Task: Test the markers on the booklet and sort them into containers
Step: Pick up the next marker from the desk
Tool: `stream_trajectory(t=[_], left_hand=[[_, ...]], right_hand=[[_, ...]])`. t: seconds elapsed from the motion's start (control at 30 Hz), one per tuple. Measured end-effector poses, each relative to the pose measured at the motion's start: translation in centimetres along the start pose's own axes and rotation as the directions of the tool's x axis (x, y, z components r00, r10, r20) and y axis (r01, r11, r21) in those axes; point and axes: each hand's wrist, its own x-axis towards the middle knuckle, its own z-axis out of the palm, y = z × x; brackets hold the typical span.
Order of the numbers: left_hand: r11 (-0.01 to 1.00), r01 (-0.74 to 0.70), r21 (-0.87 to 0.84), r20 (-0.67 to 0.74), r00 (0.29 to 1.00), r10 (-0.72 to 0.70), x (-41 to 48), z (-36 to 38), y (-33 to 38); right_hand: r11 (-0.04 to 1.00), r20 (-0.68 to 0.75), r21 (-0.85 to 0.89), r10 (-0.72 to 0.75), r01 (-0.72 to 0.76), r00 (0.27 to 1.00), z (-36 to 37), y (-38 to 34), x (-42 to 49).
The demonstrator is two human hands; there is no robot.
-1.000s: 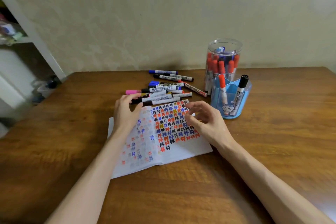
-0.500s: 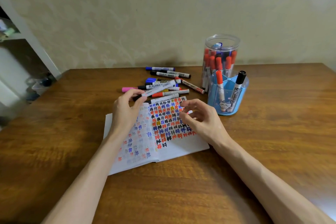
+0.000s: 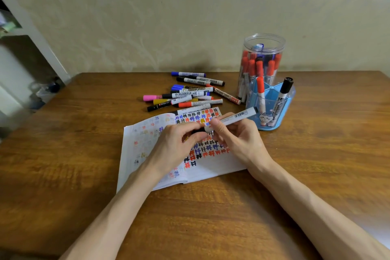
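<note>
An open booklet [image 3: 213,168] covered in coloured test marks lies on the wooden table [image 3: 211,217]. Above it both hands hold one white marker [image 3: 238,116]. My right hand [image 3: 236,139] grips its barrel. My left hand [image 3: 179,143] pinches its dark cap end, which is mostly hidden by the fingers. A pile of loose markers [image 3: 187,96] lies just beyond the booklet. A clear tall jar [image 3: 261,61] holds several red and blue markers. In front of it, a blue pen holder [image 3: 272,107] holds a red marker and a black marker.
A patterned wall runs along the table's far edge. White shelving [image 3: 25,34] stands off the table's left side, with clutter on the floor below it.
My left hand lifted a white marker from the pile and brought it over the booklet. My right hand rose from the page and took hold of the barrel.
</note>
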Motion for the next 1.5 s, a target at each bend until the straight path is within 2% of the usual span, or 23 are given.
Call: stream_trajectory(t=[0.17, 0.4, 0.53, 0.63, 0.7, 0.77, 0.87, 0.93, 0.97, 1.03, 1.1, 1.23, 1.37, 1.5], left_hand=[[0.983, 0.072, -0.167, 0.101, 0.993, -0.055, -0.1, -1.0, 0.5], [0.974, 0.096, -0.207, 0.225, 0.973, -0.048, -0.1, -2.4, -0.1], [0.973, 0.045, -0.226, 0.082, 0.996, -0.027, -0.2, -1.3, 0.3], [0.997, -0.031, -0.068, -0.047, 0.998, 0.028, -0.5, -0.6, 0.1], [0.998, -0.037, -0.058, -0.049, 0.998, 0.034, -0.6, -0.5, 0.0], [0.991, 0.010, -0.137, 0.009, 1.000, -0.009, -0.6, -0.4, 0.1], [0.974, 0.088, -0.210, 0.068, 0.995, -0.076, -0.6, -1.8, -0.6], [0.961, 0.116, -0.250, 0.014, 0.993, -0.116, -0.8, -3.6, -1.8], [0.958, 0.123, -0.260, -0.025, 0.991, -0.134, -0.9, -4.3, -2.3], [0.959, 0.117, -0.257, -0.066, 0.988, -0.138, -1.1, -4.7, -2.5], [0.967, 0.089, -0.240, -0.048, 0.994, -0.103, -0.9, -3.8, -2.1], [0.988, 0.058, -0.144, -0.024, 0.998, -0.062, -0.8, -2.3, -1.8], [0.996, 0.040, -0.074, -0.003, 0.999, -0.040, -1.0, -1.9, -2.2], [0.998, 0.025, -0.056, 0.002, 1.000, -0.025, -1.0, -2.0, -2.5]], right_hand=[[0.996, 0.042, -0.032, -0.078, 0.079, 0.996, 0.1, -0.4, -0.1], [0.987, 0.112, -0.095, -0.117, 0.127, 0.987, 0.2, -0.6, -0.3], [0.998, 0.008, 0.056, 0.030, -0.030, 1.000, 0.9, -0.5, -0.7], [0.989, -0.063, 0.106, 0.111, -0.104, 0.992, 1.3, -0.2, -0.8], [0.994, -0.089, 0.052, 0.098, -0.094, 0.991, 1.5, -0.1, -0.9], [0.998, -0.078, -0.004, 0.066, -0.066, 0.995, 1.5, -0.1, -0.8], [0.999, -0.148, 0.032, 0.041, -0.036, 0.988, 0.4, -0.3, -0.6], [0.999, -0.237, 0.050, 0.032, -0.020, 0.971, -1.3, -0.2, -0.4], [0.999, -0.237, 0.044, 0.030, -0.020, 0.971, -1.7, -0.1, -0.4], [0.998, -0.170, 0.042, 0.052, -0.046, 0.984, -1.6, -0.2, -0.6], [0.997, -0.087, 0.037, 0.077, -0.074, 0.993, -0.6, -0.5, -0.7], [0.993, 0.039, -0.089, 0.083, -0.079, 0.996, 1.0, -0.3, -1.1], [0.972, 0.066, -0.225, 0.092, -0.075, 0.994, 1.8, 0.7, -1.9], [0.966, 0.028, -0.240, 0.106, -0.096, 0.994, 1.6, 0.9, -2.0]])
